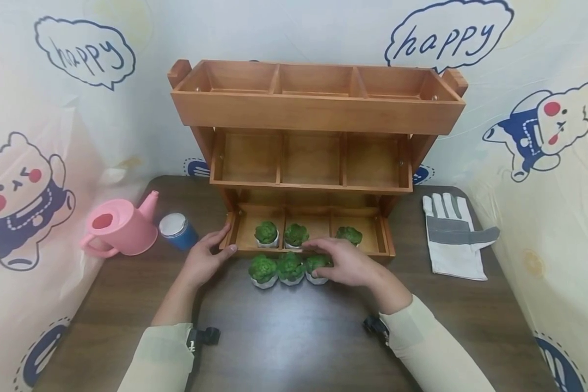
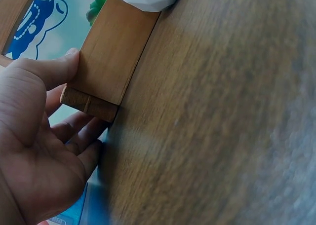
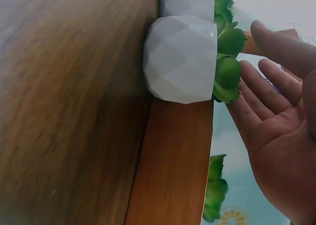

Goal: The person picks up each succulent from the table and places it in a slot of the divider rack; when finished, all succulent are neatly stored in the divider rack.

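My left hand [image 1: 204, 261] grips the left end of the bottom tier of a wooden three-tier plant stand [image 1: 318, 114]. In the left wrist view its thumb lies on the front board [image 2: 116, 52] and its fingers sit around the end corner. My right hand [image 1: 345, 262] hovers palm down over the right plant [image 1: 317, 267] of three potted succulents in front of the stand, fingers extended and holding nothing. Beside that one stand the middle succulent [image 1: 291, 268] and left succulent [image 1: 263, 270]. Inside the bottom tier are three more succulents, left [image 1: 267, 233], middle [image 1: 296, 235] and right [image 1: 349, 235].
A pink watering can [image 1: 127, 226] and a blue jar with a pale lid [image 1: 178, 231] stand on the table's left. White and grey gloves [image 1: 453, 234] lie at the right. Printed cloth [image 1: 299, 32] hangs behind and at both sides.
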Demonstrator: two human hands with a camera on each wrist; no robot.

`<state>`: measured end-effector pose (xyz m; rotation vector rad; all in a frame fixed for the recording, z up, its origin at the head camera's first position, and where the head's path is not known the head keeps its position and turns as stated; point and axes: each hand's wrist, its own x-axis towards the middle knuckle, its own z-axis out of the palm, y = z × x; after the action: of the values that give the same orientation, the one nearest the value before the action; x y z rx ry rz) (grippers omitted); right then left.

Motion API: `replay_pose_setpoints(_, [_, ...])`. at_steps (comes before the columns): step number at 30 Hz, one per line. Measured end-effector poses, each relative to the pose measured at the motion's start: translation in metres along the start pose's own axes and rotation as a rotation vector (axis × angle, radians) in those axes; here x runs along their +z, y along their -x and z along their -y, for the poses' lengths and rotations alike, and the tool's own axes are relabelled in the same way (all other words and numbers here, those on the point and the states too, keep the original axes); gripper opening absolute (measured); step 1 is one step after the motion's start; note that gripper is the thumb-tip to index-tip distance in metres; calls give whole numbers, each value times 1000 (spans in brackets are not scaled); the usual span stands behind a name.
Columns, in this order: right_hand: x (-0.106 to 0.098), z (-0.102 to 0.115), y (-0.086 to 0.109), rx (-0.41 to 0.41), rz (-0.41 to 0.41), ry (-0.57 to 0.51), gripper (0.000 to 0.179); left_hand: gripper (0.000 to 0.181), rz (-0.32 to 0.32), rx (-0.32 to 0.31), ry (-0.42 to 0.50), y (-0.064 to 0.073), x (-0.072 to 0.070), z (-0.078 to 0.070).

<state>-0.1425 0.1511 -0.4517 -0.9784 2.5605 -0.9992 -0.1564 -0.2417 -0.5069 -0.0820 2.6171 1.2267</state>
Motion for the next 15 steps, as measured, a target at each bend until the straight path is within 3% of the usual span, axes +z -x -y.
replay_pose_setpoints(6, [-2, 0, 14, 5, -10, 12, 64, 73, 1, 2, 7, 0, 0, 0])
replay_pose_setpoints(15, [-5, 1, 38, 88, -26, -3, 73, 73, 7, 1, 5, 0, 0, -2])
